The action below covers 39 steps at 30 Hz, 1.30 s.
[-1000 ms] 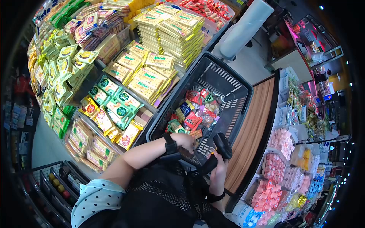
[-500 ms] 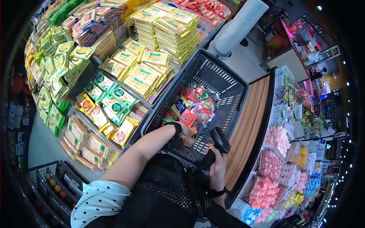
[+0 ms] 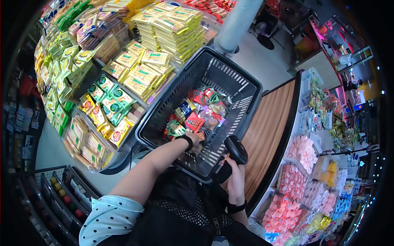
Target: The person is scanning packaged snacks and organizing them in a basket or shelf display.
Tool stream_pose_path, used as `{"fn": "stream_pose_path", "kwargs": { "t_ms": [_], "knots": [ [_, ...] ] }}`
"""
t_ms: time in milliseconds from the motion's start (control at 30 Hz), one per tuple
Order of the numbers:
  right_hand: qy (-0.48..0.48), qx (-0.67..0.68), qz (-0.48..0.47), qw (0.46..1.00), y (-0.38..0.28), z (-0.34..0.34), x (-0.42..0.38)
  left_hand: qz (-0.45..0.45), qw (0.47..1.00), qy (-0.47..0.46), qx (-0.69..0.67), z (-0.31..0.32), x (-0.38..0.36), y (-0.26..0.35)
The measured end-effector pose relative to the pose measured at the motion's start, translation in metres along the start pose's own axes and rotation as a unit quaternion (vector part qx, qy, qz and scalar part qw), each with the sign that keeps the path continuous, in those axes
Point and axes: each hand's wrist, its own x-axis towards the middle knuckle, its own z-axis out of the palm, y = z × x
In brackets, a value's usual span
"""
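Note:
A black plastic shopping basket [image 3: 242, 88] sits in front of me with several snack packets [image 3: 197, 115] piled in it. My left hand [image 3: 193, 141], a black band on its wrist, reaches down into the basket among the packets; the fingers are partly hidden, so a grasp cannot be made out. My right hand [image 3: 234, 176] holds a black handheld barcode scanner [image 3: 234, 151] just outside the basket's near right corner, its head turned toward the basket.
Shelves at left hold stacked biscuit packs [image 3: 141, 71] and green and yellow snack bags [image 3: 104, 104]. A wooden counter [image 3: 273, 135] runs at right, with pink and coloured candy packs [image 3: 301, 180] beyond it. A white pillar [image 3: 236, 24] stands at the back. Wire racks [image 3: 61, 197] sit at lower left.
My left hand has gone from the basket's near rim deeper in among the packets. The view shifted, so the basket sits higher and more central. The scanner stays in my right hand.

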Motion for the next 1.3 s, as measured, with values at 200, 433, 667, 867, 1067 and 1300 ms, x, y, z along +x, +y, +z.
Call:
{"fn": "stream_pose_path", "kwargs": {
  "t_ms": [200,433,667,867,1067,1300],
  "knots": [
    [0.003,-0.014,0.011,1.000,-0.005,-0.043,-0.002,0.068,0.992,0.005,-0.102,0.006,0.000,0.014],
    [-0.025,-0.005,0.023,0.999,-0.004,-0.089,0.002,0.030,0.984,0.151,-0.095,-0.046,-0.065,0.037],
    [-0.128,-0.103,-0.001,0.986,-0.011,-0.090,0.004,0.060,0.810,0.431,-0.393,-0.067,-0.222,0.036],
    [-0.255,-0.275,-0.041,0.926,0.005,-0.073,-0.001,0.077,0.575,0.495,-0.646,0.028,-0.265,0.057],
    [-0.313,-0.320,-0.105,0.888,0.008,-0.043,-0.002,0.051,0.449,0.543,-0.708,0.082,-0.283,0.067],
    [-0.373,-0.392,-0.199,0.817,0.007,-0.002,0.000,0.214,0.172,0.491,-0.827,0.112,-0.303,0.041]
  ]
}}
